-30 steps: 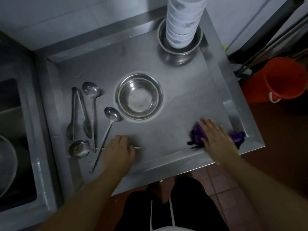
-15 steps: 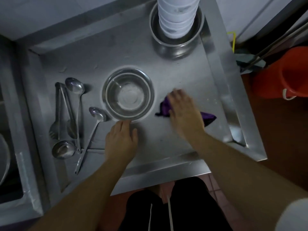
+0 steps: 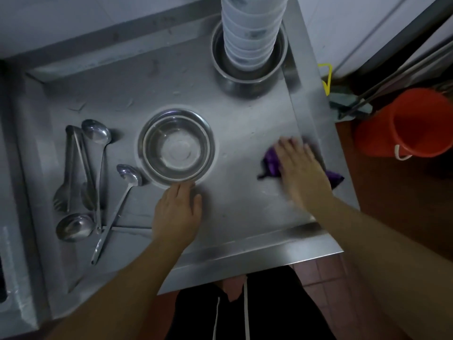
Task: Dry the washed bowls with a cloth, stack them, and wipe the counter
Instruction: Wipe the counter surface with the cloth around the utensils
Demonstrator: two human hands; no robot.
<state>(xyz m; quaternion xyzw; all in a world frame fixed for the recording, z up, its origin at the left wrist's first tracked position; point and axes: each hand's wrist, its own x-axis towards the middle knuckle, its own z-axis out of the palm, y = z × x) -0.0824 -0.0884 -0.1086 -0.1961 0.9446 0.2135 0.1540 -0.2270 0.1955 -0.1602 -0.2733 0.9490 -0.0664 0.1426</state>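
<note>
On the steel table point(image 3: 245, 133), right side: right hand point(image 3: 300, 165) pressing flat on soft, limp purple cloth point(image 3: 271, 163); left hand point(image 3: 177, 209) resting open beside steel bowl point(image 3: 176, 148).

steel counter point(image 3: 245, 114), right hand point(image 3: 300, 165) flat on purple cloth point(image 3: 272, 163) at 3 o'clock, left hand point(image 3: 177, 212) flat at 6 o'clock beside steel bowl point(image 3: 176, 148), white bowl stack point(image 3: 252, 33) at 12 o'clock, ladles point(image 3: 98, 168) at 9 o'clock

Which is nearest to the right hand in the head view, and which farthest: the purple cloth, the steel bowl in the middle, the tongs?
1. Purple cloth, under the right hand.
2. Steel bowl, mid-counter, to its left.
3. Tongs, far left, beside the ladles.
</note>
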